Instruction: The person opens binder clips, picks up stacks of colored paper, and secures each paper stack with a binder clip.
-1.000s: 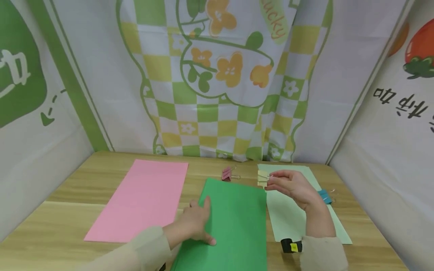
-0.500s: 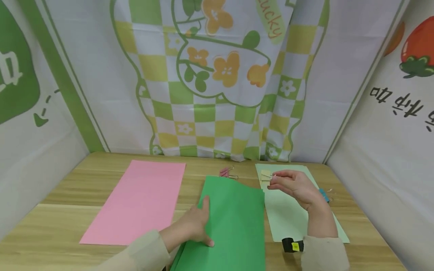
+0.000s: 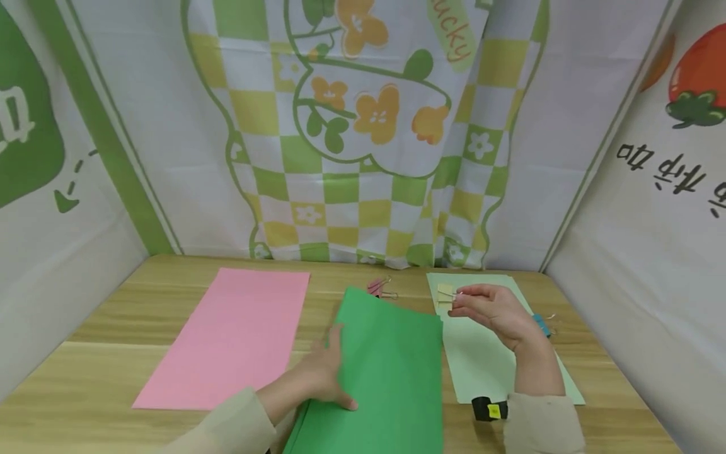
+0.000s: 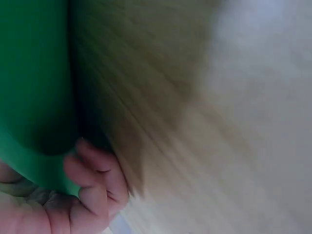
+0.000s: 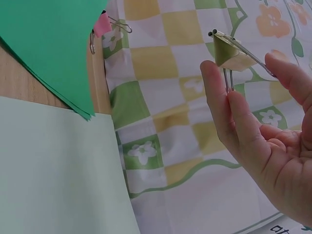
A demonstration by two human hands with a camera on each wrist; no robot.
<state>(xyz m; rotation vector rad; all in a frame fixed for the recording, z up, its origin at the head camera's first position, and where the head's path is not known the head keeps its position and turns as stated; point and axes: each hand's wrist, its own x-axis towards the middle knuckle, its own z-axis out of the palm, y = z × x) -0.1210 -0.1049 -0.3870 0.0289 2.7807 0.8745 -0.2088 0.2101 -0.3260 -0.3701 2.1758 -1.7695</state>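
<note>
A stack of green paper sheets (image 3: 391,372) lies in the middle of the table. My left hand (image 3: 323,376) grips its left edge, thumb on top; the curled fingers (image 4: 100,178) show at the underside in the left wrist view. That edge is raised off the wood and the sheets bow. My right hand (image 3: 493,315) pinches a pale yellow binder clip (image 3: 445,296) by its wire handles, over the light green paper (image 3: 482,366). Seen from the right wrist, the thumb presses one handle and two fingers the other; the clip (image 5: 227,54) has no paper in its mouth.
Pink paper (image 3: 227,340) lies at the left. A pink binder clip (image 3: 376,287) stands behind the green stack, partly hidden by it. Beside my right wrist a blue binder clip (image 3: 541,325) sits at the light green paper's right edge. A patterned curtain (image 3: 351,189) hangs behind the table.
My left hand has raised the green stack's left edge, so its far left corner now stands higher. My right hand holds the yellow clip at about the same height, shifted slightly right.
</note>
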